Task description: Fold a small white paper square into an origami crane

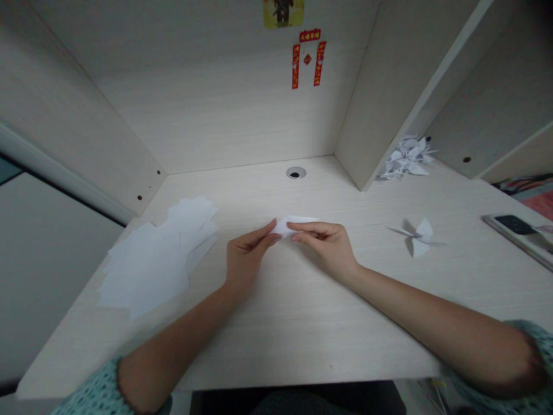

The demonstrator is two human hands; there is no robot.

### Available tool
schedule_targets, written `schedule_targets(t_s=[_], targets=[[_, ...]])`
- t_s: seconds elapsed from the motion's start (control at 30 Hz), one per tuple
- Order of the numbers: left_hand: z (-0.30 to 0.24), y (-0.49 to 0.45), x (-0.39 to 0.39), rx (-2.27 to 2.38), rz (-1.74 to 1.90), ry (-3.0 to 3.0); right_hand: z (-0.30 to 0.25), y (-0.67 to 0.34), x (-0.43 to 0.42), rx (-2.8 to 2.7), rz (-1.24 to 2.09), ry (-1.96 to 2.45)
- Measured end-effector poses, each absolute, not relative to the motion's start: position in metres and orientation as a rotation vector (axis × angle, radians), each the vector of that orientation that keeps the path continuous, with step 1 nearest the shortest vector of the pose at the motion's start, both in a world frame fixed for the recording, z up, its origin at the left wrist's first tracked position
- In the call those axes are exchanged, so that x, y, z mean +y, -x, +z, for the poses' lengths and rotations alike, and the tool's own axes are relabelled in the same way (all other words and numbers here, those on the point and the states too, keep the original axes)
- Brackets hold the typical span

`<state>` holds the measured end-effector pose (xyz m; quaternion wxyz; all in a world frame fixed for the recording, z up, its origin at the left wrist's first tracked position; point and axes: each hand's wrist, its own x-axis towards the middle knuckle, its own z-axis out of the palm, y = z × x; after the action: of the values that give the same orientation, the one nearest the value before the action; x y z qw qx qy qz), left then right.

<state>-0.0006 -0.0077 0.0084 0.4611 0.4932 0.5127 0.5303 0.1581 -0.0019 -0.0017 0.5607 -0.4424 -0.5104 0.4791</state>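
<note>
A small folded piece of white paper [294,223] lies at the middle of the light wooden desk [302,323]. My left hand [246,256] pinches its left end with fingers pressed together. My right hand [326,242] holds its right side, fingers closed along the paper's near edge. Both hands rest low on the desk and meet over the paper.
A loose pile of white paper sheets [159,253] lies at the left. One finished paper crane [417,236] sits at the right, and several more cranes [406,157] are heaped in the right shelf nook. A phone [516,227] lies at the far right. A cable hole [296,172] is at the back.
</note>
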Motion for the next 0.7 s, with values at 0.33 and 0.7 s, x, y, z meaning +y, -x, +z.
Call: schedule_targets(t_s=[0.33,0.7], targets=[[0.0064,0.0004,-0.0081,1.263,1.309,-1.187,-0.0084,-0.1567,0.0019,-1.114,1.24,0.988],[0.0081,-0.0011,-0.0073,1.193,1.284,-1.074,-0.0102,-0.1569,0.0037,-1.05,1.33,0.959]])
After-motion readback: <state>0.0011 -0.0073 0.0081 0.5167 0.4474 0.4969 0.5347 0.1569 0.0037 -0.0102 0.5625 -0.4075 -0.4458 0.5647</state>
